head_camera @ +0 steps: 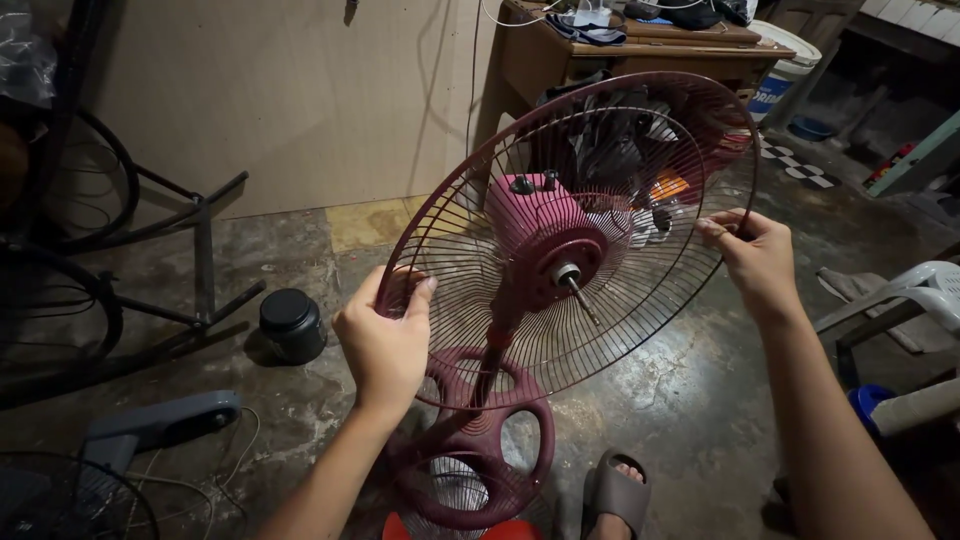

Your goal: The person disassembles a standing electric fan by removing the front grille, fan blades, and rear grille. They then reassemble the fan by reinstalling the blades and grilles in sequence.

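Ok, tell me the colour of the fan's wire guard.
Dark maroon wire guard, matching the motor housing; the head view shows it best.

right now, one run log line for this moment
left hand: grips fan guard rim, left side | right hand: grips rim, right side | guard: on maroon fan motor, shaft bare | black jar: on floor

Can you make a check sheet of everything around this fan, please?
Surface: stained bare concrete floor.
Job's things: dark red round wire fan guard on a dark red fan motor housing with a bare metal shaft; no blades on it.
Clutter: black round lidded jar, grey plastic fan base, grey slipper.
Hands: left hand and right hand grip opposite edges of the guard rim.
Cables: thin pale cord on the floor.
Surroundings: wooden table, white plastic chair.
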